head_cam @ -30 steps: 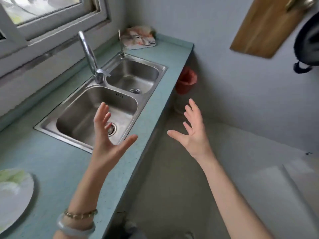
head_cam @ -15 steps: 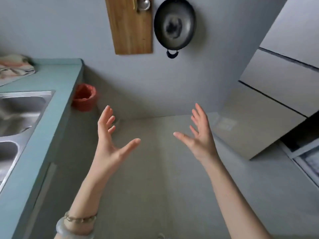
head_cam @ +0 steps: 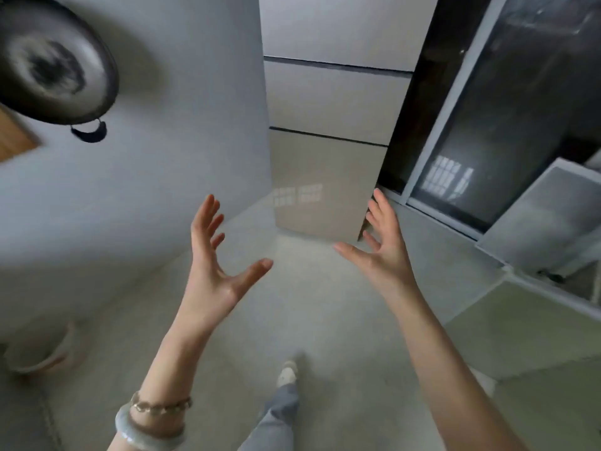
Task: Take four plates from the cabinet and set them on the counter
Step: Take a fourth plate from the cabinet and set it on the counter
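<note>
My left hand [head_cam: 213,275]: raised in front of me, palm turned inward, fingers [head_cam: 204,219] spread wide and thumb stuck out to the side; it holds nothing.
My right hand [head_cam: 383,252]: raised at about the same height, palm facing the left one, fingers fanned apart; it is empty too.
Gap between my hands: they are well apart, with bare floor [head_cam: 318,320] showing between them.
My left wrist: a pale bangle [head_cam: 143,432] sits below a beaded bracelet [head_cam: 159,406]; the two touch.
Cabinet [head_cam: 533,307]: at my right, low, with a pale green front and an open top edge; a pale panel [head_cam: 546,219] stands tilted above it.
Plates: I cannot see any; what lies inside the cabinet is hidden or too blurred to tell.
Counter: out of view.
Glass door [head_cam: 507,125]: dark, in a light frame, behind the cabinet on the right; a window reflection shows in it.
Beige panels [head_cam: 328,125]: straight ahead beyond my right fingertips, split by dark horizontal seams.
Wall [head_cam: 162,125]: grey, on my left.
Black pan [head_cam: 52,63]: hanging on that wall at the upper left, blurred.
Wooden board [head_cam: 13,138]: only a corner shows at the left edge, partly behind the pan.
My foot [head_cam: 287,374]: a light shoe on the floor below my hands, with a grey trouser leg [head_cam: 276,421] above it.
</note>
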`<state>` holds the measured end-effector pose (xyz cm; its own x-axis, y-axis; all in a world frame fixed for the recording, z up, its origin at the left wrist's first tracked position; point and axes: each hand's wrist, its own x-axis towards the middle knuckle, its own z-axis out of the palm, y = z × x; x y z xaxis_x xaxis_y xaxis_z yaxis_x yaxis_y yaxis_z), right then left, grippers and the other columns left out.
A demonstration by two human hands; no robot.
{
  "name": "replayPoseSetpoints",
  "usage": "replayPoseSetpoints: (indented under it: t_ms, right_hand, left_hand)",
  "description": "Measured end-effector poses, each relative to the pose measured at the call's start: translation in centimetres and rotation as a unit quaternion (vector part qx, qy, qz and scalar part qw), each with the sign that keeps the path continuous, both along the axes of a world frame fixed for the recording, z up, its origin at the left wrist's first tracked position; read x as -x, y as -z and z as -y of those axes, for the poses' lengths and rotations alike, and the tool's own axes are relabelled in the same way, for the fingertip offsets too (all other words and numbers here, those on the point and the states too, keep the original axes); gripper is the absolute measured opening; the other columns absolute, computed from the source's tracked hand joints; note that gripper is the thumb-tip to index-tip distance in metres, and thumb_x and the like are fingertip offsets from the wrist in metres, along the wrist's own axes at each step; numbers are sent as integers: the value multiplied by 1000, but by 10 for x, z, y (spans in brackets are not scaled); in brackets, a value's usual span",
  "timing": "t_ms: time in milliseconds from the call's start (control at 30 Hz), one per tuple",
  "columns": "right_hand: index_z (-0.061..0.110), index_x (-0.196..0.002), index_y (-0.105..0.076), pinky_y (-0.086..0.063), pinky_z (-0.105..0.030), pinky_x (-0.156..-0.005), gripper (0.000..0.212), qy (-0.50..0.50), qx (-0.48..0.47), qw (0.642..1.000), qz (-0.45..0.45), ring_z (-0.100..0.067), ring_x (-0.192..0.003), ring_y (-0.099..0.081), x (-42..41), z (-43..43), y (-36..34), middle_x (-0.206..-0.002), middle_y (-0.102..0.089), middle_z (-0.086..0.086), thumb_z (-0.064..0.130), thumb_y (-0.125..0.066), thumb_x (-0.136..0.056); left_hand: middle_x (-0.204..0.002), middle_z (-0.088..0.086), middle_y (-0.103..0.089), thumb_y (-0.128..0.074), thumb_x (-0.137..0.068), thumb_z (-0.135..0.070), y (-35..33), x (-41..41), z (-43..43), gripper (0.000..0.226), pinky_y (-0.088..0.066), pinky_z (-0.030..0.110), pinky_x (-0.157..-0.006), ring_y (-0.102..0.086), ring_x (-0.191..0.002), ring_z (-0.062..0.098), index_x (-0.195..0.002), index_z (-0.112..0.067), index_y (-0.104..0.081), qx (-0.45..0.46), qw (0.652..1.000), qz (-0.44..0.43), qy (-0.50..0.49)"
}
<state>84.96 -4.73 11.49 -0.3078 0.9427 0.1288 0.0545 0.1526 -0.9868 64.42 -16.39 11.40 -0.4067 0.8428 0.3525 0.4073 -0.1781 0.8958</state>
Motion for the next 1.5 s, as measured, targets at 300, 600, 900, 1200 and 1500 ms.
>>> replayPoseSetpoints:
  t_ms: [300,600,900,1200,1500]
  right_hand:
    - [38,-146,-22,-29,-34,-115,96,174,-8,984,49,0,-135,-30,-49,-134,-1,-153,-28,8,12,-79,-73]
    - [36,-147,-21,-28,-39,-116,95,292,14,955,53,-4,-138,-29,-110,-213,4,-155,-27,7,15,-78,-75]
    - [37,-147,-22,-28,-35,-116,96,365,23,930,35,6,-130,-34,-206,-321,21,-153,-29,11,14,-79,-73]
    - [29,-149,-22,-26,-38,-117,95,407,39,913,-12,-7,-139,-29,-308,-426,18,-154,-29,5,3,-76,-75]
    - [13,-147,-23,-43,-6,-89,92,483,25,875,-35,20,-111,-48,-374,-498,33,-136,-43,12,-11,-72,-73]
  left_hand:
    - [-149,-18,-25,-77,-67,-40,1,-16,-210,105,-32,26,-109,-32,-137,2,-149,-30,-12,0,986,6,166]
    - [-152,-9,-25,-77,-64,-45,1,-68,-356,109,-33,25,-108,-33,-136,2,-149,-29,-11,17,958,-11,286]
    - [-155,-5,-23,-78,-68,-35,16,-168,-494,105,-33,40,-113,-31,-139,10,-149,-28,-12,11,937,-31,348]
    - [-150,-14,-26,-77,-68,-35,8,-279,-624,103,-34,23,-111,-31,-135,-4,-149,-32,-13,19,931,-18,363]
    - [-148,-15,-26,-80,-71,-23,24,-364,-732,102,-32,15,-108,-32,-133,-6,-148,-27,-14,36,887,-38,458]
